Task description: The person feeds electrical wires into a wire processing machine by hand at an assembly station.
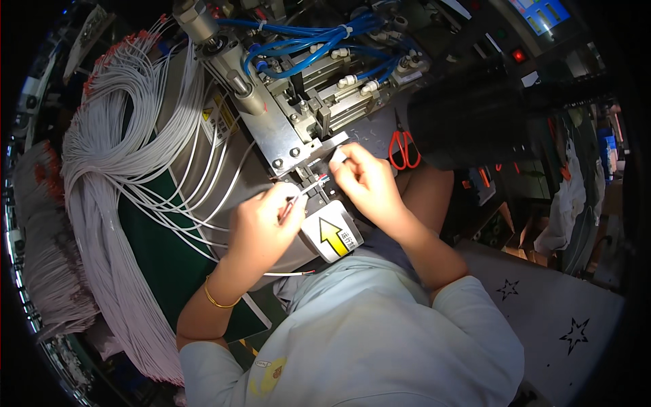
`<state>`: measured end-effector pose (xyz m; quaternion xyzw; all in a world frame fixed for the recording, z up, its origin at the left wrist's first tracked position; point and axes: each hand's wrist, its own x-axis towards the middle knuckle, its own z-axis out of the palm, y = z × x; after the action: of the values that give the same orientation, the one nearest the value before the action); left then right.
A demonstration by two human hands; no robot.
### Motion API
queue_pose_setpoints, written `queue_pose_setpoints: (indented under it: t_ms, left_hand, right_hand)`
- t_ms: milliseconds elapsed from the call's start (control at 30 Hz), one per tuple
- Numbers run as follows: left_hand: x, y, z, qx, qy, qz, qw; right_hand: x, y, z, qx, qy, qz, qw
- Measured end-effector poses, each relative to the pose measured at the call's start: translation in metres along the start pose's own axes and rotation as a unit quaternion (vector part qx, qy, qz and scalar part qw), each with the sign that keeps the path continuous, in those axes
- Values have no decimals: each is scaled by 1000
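My left hand (261, 224) pinches the end of a thin white cable (298, 195) and holds it at the small black fixture (319, 184) of a metal press machine (278, 129). My right hand (366, 180) sits just right of that fixture, fingers curled at the cable's coloured wire tips (324, 178). Both hands nearly touch at the fixture. A white block with a yellow arrow (331, 232) lies right below them. Another loose white cable (288, 274) pokes out under my left forearm.
A large bundle of white cables with red ends (115, 136) drapes over the green mat (156, 251) at the left. Blue air hoses (305, 41) run over the machine. Red-handled scissors (403, 149) lie at the right, near a dark housing (468, 122).
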<state>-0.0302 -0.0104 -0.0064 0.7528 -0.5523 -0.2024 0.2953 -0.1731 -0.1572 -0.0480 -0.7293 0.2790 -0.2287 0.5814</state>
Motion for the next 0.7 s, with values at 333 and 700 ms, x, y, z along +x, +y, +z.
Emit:
queue_pose_setpoints:
  t_ms: [333, 700]
  left_hand:
    - [-1, 1, -4, -282, -8, -80, 956]
    - [-4, 7, -9, -260, -8, -72, 963]
  right_hand:
    - [-8, -18, 8, -131, -22, -246, 960]
    - [-16, -26, 10, 164, -102, -1, 981]
